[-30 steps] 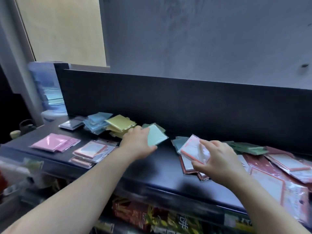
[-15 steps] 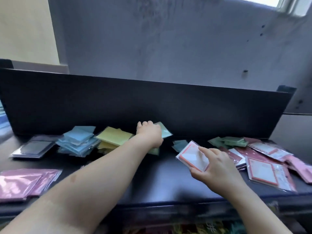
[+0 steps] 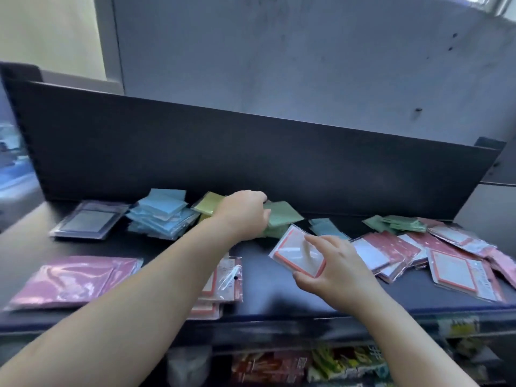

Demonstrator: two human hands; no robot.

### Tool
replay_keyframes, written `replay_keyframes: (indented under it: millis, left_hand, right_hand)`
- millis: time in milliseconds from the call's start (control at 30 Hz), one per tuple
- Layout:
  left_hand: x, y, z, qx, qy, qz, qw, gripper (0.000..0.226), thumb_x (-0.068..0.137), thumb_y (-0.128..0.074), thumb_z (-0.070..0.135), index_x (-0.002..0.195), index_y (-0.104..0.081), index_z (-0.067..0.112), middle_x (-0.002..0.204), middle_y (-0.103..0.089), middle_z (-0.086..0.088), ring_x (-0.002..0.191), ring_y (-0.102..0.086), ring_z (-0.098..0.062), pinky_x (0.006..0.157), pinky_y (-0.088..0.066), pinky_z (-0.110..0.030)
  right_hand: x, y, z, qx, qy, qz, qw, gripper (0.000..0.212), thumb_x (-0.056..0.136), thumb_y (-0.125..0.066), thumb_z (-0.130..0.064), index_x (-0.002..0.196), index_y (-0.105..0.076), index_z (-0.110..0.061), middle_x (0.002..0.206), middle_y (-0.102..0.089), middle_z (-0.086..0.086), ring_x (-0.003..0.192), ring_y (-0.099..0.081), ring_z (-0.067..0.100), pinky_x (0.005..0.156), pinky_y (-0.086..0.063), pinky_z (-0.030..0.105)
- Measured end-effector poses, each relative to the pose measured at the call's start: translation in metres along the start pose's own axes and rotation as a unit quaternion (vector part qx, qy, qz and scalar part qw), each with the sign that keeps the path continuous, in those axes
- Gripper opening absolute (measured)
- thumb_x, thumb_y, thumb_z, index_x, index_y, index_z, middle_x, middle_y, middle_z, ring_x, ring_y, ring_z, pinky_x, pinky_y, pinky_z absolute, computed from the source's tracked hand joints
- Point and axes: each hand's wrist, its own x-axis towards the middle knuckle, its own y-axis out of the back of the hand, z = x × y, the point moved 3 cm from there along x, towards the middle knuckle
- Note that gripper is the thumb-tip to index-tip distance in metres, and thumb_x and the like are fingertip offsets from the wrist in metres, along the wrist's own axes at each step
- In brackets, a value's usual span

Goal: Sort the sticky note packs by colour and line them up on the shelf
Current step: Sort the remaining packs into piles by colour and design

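Sticky note packs lie on a black shelf (image 3: 268, 291). My left hand (image 3: 244, 215) reaches to the back and grips the edge of a green pack (image 3: 283, 216) that lies on a small green pile beside the yellow pile (image 3: 208, 205). My right hand (image 3: 335, 270) pinches a white pack with a red border (image 3: 293, 251), tilted just above the shelf, thumb at its lower edge and forefinger across its top. A blue pile (image 3: 162, 216) sits left of the yellow one.
A dark pack (image 3: 89, 222) lies at the back left and pink packs (image 3: 72, 277) at the front left. Red-bordered packs (image 3: 226, 277) lie under my left forearm. A mixed heap (image 3: 418, 252), green packs (image 3: 399, 223) and teal packs (image 3: 326, 229) fill the right. A black back panel (image 3: 251, 163) walls the rear.
My left hand carried the green pack back and set it down beside the yellow pile. My right hand lifted the red-bordered pack off the heap and brought it toward the middle.
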Motion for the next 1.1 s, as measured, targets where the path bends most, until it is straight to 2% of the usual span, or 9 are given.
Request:
replay_keyframes:
  millis: [100, 167, 267, 400, 500, 600, 733, 1000, 1100]
  left_hand:
    - [-0.035, 0.018, -0.033, -0.002, 0.029, 0.013, 0.999, 0.038, 0.097, -0.045, 0.036, 0.13, -0.053, 0.018, 0.132, -0.057, -0.001, 0.121, -0.051, -0.025, 0.095, -0.046, -0.038]
    - [-0.057, 0.027, -0.054, -0.004, 0.053, 0.018, 0.998, 0.041, 0.098, -0.045, 0.037, 0.135, -0.049, 0.021, 0.136, -0.054, 0.001, 0.124, -0.049, -0.023, 0.096, -0.045, -0.039]
    - [-0.087, 0.035, -0.083, 0.002, 0.09, 0.027, 0.996, 0.039, 0.097, -0.045, 0.039, 0.133, -0.051, 0.023, 0.132, -0.056, 0.001, 0.12, -0.051, -0.021, 0.094, -0.045, -0.037]
    - [-0.118, 0.037, -0.111, -0.004, 0.137, 0.038, 0.99, 0.045, 0.097, -0.046, 0.039, 0.14, -0.046, 0.025, 0.14, -0.051, 0.003, 0.13, -0.045, -0.018, 0.104, -0.039, -0.034]
    - [-0.13, 0.033, -0.118, -0.007, 0.144, 0.042, 0.989, 0.046, 0.097, -0.046, 0.04, 0.14, -0.044, 0.025, 0.142, -0.049, 0.004, 0.131, -0.043, -0.017, 0.105, -0.037, -0.033]
    - [-0.131, 0.029, -0.115, -0.001, 0.141, 0.043, 0.989, 0.047, 0.096, -0.046, 0.041, 0.14, -0.044, 0.025, 0.14, -0.051, 0.003, 0.129, -0.045, -0.019, 0.104, -0.039, -0.035]
    - [-0.122, 0.023, -0.091, 0.0, 0.106, 0.039, 0.994, 0.048, 0.097, -0.045, 0.043, 0.14, -0.043, 0.024, 0.14, -0.051, 0.004, 0.129, -0.045, -0.017, 0.104, -0.04, -0.035]
    - [-0.084, -0.009, 0.012, 0.012, -0.03, 0.017, 0.999, 0.051, 0.096, -0.045, 0.047, 0.142, -0.041, 0.026, 0.141, -0.047, 0.009, 0.129, -0.043, -0.014, 0.104, -0.038, -0.03]
    - [-0.065, -0.028, 0.056, 0.013, -0.067, 0.003, 0.998, 0.052, 0.095, -0.044, 0.049, 0.142, -0.04, 0.027, 0.141, -0.046, 0.011, 0.129, -0.042, -0.012, 0.104, -0.038, -0.029]
  right_hand:
    - [0.008, -0.016, -0.036, 0.021, 0.052, -0.036, 0.998, 0.073, 0.076, -0.066, -0.048, 0.142, -0.038, -0.031, 0.129, -0.044, -0.008, 0.12, -0.034, 0.012, 0.092, -0.029, 0.018]
    - [0.012, -0.026, -0.058, 0.043, 0.079, -0.062, 0.994, 0.076, 0.077, -0.066, -0.05, 0.144, -0.035, -0.033, 0.134, -0.04, -0.01, 0.124, -0.031, 0.01, 0.097, -0.029, 0.018]
    - [0.017, -0.04, -0.086, 0.063, 0.119, -0.1, 0.986, 0.078, 0.076, -0.066, -0.051, 0.145, -0.033, -0.035, 0.137, -0.039, -0.012, 0.128, -0.028, 0.008, 0.106, -0.028, 0.022]
    - [0.023, -0.058, -0.115, 0.072, 0.17, -0.127, 0.975, 0.078, 0.075, -0.067, -0.049, 0.144, -0.033, -0.036, 0.139, -0.04, -0.012, 0.128, -0.029, 0.007, 0.108, -0.027, 0.021]
    - [0.027, -0.068, -0.128, 0.063, 0.188, -0.159, 0.967, 0.082, 0.077, -0.067, -0.052, 0.147, -0.029, -0.034, 0.147, -0.034, -0.011, 0.136, -0.023, 0.009, 0.113, -0.021, 0.025]
    - [0.028, -0.07, -0.122, 0.052, 0.172, -0.175, 0.968, 0.087, 0.076, -0.068, -0.059, 0.148, -0.027, -0.033, 0.153, -0.027, -0.011, 0.141, -0.019, 0.009, 0.117, -0.018, 0.029]
    - [0.025, -0.051, -0.092, 0.048, 0.13, -0.146, 0.979, 0.085, 0.077, -0.065, -0.061, 0.147, -0.029, -0.031, 0.153, -0.027, -0.012, 0.141, -0.021, 0.007, 0.117, -0.018, 0.027]
    - [0.004, -0.001, 0.013, -0.034, 0.029, -0.064, 0.997, 0.077, 0.084, -0.057, -0.06, 0.148, -0.028, -0.029, 0.154, -0.027, -0.007, 0.141, -0.021, 0.012, 0.116, -0.018, 0.03]
    - [-0.006, 0.015, 0.056, -0.027, 0.001, -0.041, 0.999, 0.073, 0.084, -0.059, -0.057, 0.146, -0.034, -0.027, 0.15, -0.033, -0.005, 0.138, -0.028, 0.014, 0.114, -0.022, 0.031]
